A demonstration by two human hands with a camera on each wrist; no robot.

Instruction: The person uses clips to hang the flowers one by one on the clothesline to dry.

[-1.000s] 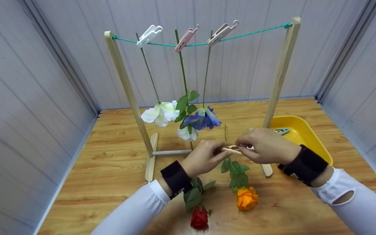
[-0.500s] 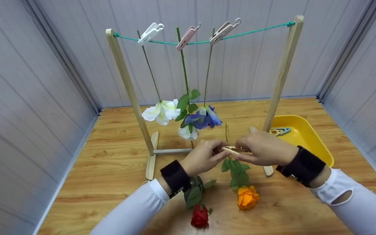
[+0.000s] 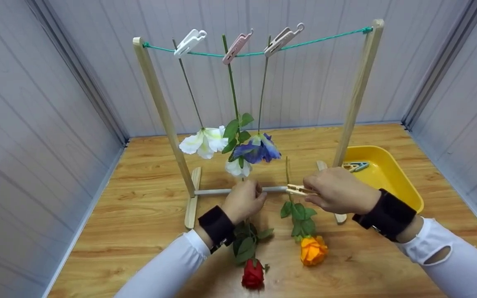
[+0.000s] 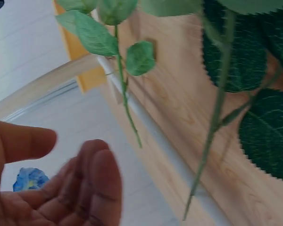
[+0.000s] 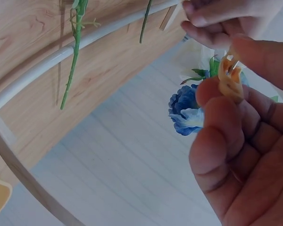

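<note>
One hand (image 3: 244, 200) has been taken off the peg (image 3: 299, 191) and hangs loose; the peg is now pinched only by the right hand (image 3: 340, 191), ready for a flower stem (image 3: 287, 169).

Bright, even light, soft shadows; wrist views blurred, edges distorted.

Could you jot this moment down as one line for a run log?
right hand: pinches clothespin | left hand: empty, near red rose stem | orange rose: on table

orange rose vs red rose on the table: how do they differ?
The orange rose lies right of the red rose, which is nearer the camera. The orange rose's stem passes under the clip-holding right hand; the red rose's passes under the left hand. Both lie flat, blooms toward the camera.
</note>
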